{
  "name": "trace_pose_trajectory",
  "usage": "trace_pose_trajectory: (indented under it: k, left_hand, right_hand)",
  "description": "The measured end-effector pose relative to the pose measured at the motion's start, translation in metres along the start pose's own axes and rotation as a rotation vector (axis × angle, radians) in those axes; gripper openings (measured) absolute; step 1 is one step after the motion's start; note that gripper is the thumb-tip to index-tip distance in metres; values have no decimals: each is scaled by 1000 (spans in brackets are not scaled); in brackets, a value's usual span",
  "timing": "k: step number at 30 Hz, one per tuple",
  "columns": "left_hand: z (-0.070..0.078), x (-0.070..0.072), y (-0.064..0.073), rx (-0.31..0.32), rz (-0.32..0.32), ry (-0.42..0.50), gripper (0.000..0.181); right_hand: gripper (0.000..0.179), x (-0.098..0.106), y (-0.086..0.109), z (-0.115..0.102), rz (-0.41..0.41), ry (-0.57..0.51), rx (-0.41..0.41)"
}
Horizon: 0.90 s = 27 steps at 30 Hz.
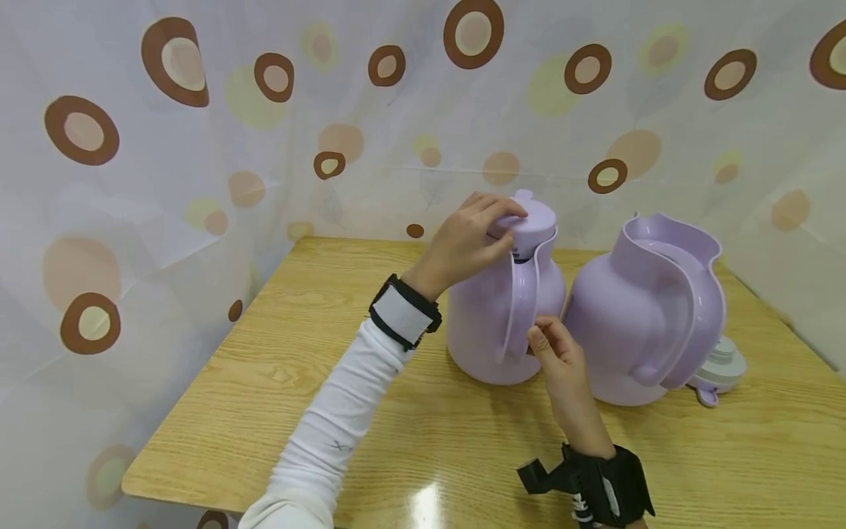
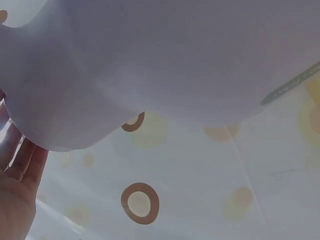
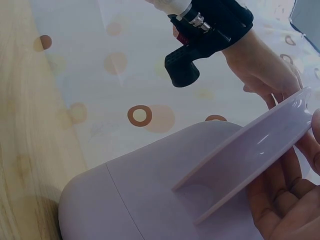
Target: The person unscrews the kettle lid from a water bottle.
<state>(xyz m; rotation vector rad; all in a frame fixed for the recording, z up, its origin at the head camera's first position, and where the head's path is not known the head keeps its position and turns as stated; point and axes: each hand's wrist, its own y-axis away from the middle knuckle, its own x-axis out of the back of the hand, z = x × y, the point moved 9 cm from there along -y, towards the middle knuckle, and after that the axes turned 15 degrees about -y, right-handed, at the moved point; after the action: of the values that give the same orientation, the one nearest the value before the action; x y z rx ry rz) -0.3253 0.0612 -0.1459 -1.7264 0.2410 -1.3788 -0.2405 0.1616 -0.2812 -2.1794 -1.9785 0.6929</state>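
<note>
A light purple thermos jug (image 1: 472,330) stands upright on the wooden table with its handle (image 1: 523,301) facing me. The round purple lid (image 1: 537,220) on its top is gripped by my left hand (image 1: 459,242), fingers over the top and thumb at the near side. Lower down, my right hand (image 1: 565,371) holds the jug's handle, thumb in front and fingers behind it. In the right wrist view the right hand's fingers (image 3: 287,200) lie along the handle's underside. The left wrist view shows the left hand (image 2: 20,185) against the jug's purple surface.
A second purple jug (image 1: 615,323), open at the top, stands close to the right of the first. Behind its handle a loose lid (image 1: 723,364) lies on the table (image 1: 277,360). A patterned curtain (image 1: 396,162) hangs behind and at both sides.
</note>
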Motion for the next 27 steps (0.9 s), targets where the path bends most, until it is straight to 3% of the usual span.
trace_pose_trajectory:
  k: [6, 12, 21, 27]
  left_hand:
    - [7, -1, -7, 9, 3, -54, 17]
    - [12, -3, -12, 29, -35, -81, 18]
    - [-1, 0, 0, 28, -4, 66, 18]
    - [-2, -1, 3, 7, -39, 69, 22]
  right_hand:
    - [9, 1, 1, -1, -1, -4, -1]
    - [8, 1, 1, 0, -1, 2, -5]
    - [9, 1, 2, 1, 1, 8, -8]
    - [8, 2, 1, -1, -1, -2, 7]
